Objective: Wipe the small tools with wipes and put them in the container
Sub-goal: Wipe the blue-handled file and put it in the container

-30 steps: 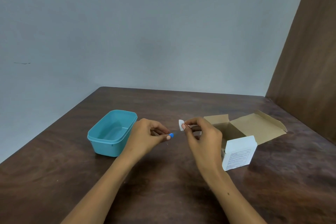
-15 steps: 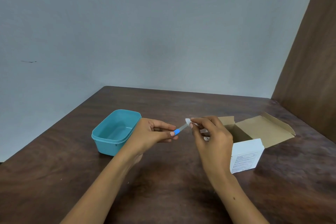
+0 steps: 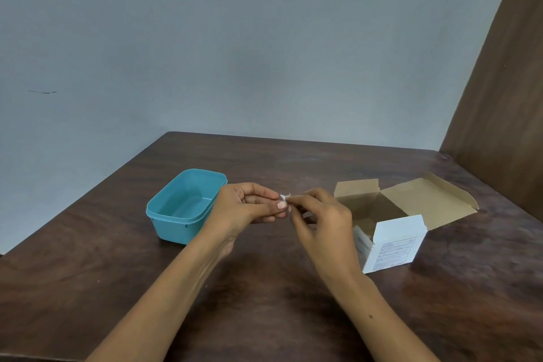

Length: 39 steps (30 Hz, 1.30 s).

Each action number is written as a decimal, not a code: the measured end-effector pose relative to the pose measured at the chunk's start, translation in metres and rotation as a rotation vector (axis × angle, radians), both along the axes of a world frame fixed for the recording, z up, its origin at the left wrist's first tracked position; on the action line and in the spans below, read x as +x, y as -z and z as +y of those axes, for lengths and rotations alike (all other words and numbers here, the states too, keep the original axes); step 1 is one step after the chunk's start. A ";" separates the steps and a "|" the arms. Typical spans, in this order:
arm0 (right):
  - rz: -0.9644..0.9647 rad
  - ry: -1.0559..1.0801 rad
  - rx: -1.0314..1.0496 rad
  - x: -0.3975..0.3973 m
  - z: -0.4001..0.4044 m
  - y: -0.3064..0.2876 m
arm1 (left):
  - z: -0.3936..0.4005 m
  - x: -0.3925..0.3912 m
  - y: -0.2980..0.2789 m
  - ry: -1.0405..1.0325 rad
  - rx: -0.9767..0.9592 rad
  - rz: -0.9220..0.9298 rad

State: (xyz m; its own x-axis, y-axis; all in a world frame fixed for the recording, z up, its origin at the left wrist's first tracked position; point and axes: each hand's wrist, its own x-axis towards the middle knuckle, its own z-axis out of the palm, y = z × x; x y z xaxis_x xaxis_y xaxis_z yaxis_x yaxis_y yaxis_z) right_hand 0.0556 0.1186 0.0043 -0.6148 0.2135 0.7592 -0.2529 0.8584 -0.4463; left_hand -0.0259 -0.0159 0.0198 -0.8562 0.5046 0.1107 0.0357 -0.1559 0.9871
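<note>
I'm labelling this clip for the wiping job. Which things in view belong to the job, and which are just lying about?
Part of the job:
- left hand, fingers curled as if pinching a tool, which is hidden
- right hand, pinching a white wipe
- teal container, nothing visible inside
- open cardboard box, likely the wipes' box

Just there:
- wooden table
- grey wall
- brown panel

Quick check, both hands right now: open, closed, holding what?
Left hand: closed, fingers pinching something small, hidden by them.
Right hand: closed, fingers pinching a small white wipe.
</note>
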 end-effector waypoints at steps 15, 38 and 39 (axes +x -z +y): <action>0.065 -0.079 -0.103 0.002 -0.006 0.000 | 0.001 0.002 -0.002 -0.003 0.059 -0.101; 0.058 0.057 -0.104 0.001 -0.002 -0.002 | 0.000 0.002 -0.003 0.017 0.030 0.024; 0.050 0.030 -0.092 0.001 -0.003 -0.002 | 0.000 0.002 -0.003 0.018 0.033 0.027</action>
State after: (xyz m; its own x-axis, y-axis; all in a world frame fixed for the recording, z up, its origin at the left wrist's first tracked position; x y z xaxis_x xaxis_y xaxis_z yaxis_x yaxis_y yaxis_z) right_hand 0.0569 0.1153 0.0062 -0.5687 0.3021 0.7650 -0.2513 0.8218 -0.5114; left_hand -0.0237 -0.0160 0.0225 -0.8437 0.5154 0.1502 0.0591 -0.1891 0.9802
